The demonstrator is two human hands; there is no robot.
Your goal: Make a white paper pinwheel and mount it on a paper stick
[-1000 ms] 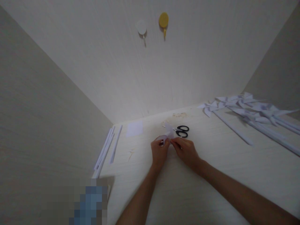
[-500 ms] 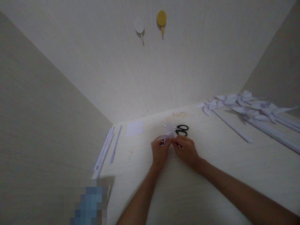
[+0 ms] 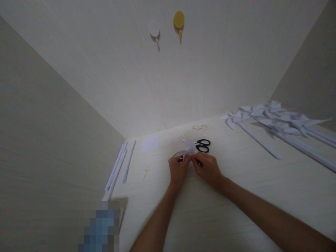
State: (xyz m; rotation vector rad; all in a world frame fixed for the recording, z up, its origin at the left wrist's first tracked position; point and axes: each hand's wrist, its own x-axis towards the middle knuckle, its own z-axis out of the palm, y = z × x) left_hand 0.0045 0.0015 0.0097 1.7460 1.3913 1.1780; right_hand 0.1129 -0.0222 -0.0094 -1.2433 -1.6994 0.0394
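A white paper pinwheel (image 3: 189, 149) with folded, curved blades is held over the table between both of my hands. My left hand (image 3: 178, 170) is closed, pinching the pinwheel's left lower side between thumb and fingers. My right hand (image 3: 209, 168) is closed too, its thumb and fingertips pressed together at the pinwheel's near edge; any small piece in that pinch is too blurred to make out. Just behind the pinwheel lie scissors (image 3: 203, 142) with black handles, their blades pointing left and partly covered by the paper.
Finished-looking paper pinwheels on sticks (image 3: 286, 122) are heaped at the right. Rolled paper sticks (image 3: 115, 168) and a square sheet (image 3: 150, 143) lie at the left. Small tan bits (image 3: 200, 127) are scattered near the wall, which carries a yellow hook (image 3: 179, 20) and a white hook (image 3: 154, 29).
The view has shifted very slightly. My right fingers have moved a little at the pinwheel's near edge, and a pale patch beneath them no longer shows. The pinwheel stays in both hands.
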